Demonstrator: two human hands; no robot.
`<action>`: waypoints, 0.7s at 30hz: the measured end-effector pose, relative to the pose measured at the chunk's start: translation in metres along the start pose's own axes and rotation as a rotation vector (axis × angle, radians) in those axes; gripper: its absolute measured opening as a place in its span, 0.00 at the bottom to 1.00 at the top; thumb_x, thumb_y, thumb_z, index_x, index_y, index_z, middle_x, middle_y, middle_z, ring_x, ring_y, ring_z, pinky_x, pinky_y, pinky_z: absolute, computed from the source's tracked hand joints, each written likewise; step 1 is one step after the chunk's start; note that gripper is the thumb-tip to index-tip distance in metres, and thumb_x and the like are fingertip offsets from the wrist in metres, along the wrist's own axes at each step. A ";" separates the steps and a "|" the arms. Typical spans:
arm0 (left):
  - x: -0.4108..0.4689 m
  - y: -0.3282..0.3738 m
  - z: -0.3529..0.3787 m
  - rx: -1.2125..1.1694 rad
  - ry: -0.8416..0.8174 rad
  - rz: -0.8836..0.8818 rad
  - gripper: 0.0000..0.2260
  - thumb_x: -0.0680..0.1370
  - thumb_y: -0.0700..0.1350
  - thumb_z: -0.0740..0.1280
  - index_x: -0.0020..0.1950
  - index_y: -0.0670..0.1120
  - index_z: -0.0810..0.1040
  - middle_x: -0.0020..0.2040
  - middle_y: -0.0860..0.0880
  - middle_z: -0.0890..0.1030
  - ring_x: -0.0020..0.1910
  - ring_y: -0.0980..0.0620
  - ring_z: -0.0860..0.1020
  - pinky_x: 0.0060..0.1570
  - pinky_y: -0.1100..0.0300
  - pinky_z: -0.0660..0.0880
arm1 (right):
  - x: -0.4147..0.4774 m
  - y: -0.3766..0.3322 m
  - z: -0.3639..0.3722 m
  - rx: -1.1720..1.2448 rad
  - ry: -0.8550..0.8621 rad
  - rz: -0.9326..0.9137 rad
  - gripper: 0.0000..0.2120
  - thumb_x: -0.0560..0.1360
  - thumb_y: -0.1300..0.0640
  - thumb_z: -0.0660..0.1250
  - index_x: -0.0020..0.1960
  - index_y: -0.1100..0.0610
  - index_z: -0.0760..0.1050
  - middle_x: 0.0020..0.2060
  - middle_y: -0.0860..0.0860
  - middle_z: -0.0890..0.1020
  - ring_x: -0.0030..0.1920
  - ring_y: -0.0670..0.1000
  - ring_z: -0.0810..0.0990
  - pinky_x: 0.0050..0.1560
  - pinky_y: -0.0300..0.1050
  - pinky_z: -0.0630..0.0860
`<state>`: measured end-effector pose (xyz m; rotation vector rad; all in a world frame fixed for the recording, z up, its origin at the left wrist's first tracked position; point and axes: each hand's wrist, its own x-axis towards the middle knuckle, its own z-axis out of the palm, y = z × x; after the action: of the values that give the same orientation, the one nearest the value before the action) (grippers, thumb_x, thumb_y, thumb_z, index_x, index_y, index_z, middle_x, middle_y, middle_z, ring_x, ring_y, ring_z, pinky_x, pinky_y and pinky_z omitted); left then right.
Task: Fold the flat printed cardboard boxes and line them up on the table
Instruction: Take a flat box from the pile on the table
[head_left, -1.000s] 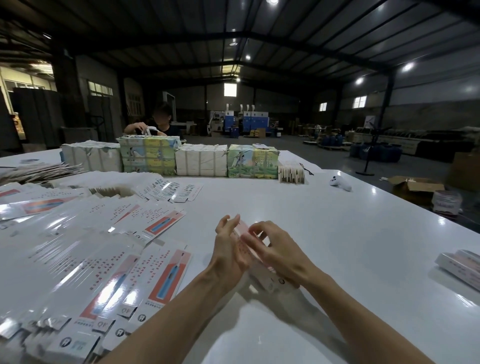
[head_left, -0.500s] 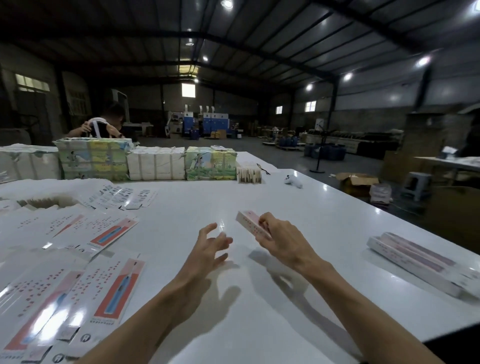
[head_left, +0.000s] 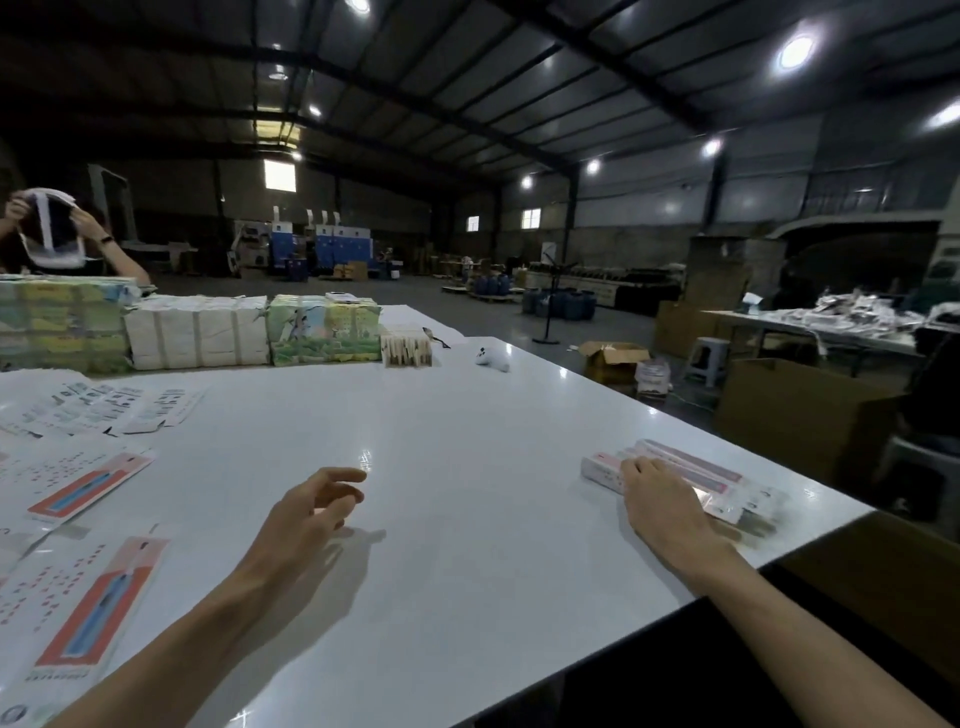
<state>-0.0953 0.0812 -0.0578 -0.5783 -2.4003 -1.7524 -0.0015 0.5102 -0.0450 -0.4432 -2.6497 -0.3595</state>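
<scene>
Right hand (head_left: 660, 499) covers a folded box (head_left: 597, 467), aligning it against the box row (head_left: 696, 465), grasp unclear; left hand (head_left: 311, 512) hovers relaxed and empty left of the row

Dim hall; round ceiling lamps (head_left: 796, 52) at upper right cause glare on the glossy white table (head_left: 467, 457). Edges bowed, detail soft.

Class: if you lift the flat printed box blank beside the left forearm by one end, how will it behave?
The flat printed box blank looks thin and long, so it would probably sag. It is likely very light. Pushed on the glossy white table, it may simply slide.
</scene>
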 end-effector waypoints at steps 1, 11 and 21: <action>0.000 0.001 0.000 0.007 0.005 0.004 0.15 0.83 0.38 0.67 0.57 0.59 0.85 0.51 0.51 0.87 0.53 0.54 0.85 0.52 0.58 0.82 | -0.001 0.004 0.001 -0.011 0.003 0.021 0.17 0.84 0.57 0.62 0.73 0.53 0.71 0.69 0.52 0.78 0.67 0.52 0.76 0.67 0.48 0.76; -0.009 0.015 -0.002 0.104 0.002 -0.001 0.18 0.82 0.37 0.67 0.51 0.62 0.86 0.48 0.53 0.87 0.48 0.55 0.85 0.51 0.55 0.81 | 0.016 -0.040 -0.019 0.066 0.162 -0.023 0.16 0.83 0.58 0.63 0.70 0.56 0.76 0.67 0.53 0.79 0.66 0.53 0.77 0.70 0.47 0.73; -0.008 0.049 -0.041 0.591 0.040 -0.185 0.08 0.82 0.42 0.64 0.55 0.50 0.81 0.52 0.48 0.84 0.47 0.47 0.84 0.52 0.51 0.82 | 0.049 -0.276 -0.070 0.803 0.017 -0.308 0.13 0.82 0.55 0.62 0.63 0.56 0.78 0.57 0.52 0.82 0.58 0.55 0.79 0.58 0.50 0.76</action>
<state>-0.0748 0.0534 -0.0029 -0.2449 -2.8182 -0.9891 -0.1178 0.2476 -0.0114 0.2232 -2.5673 0.6026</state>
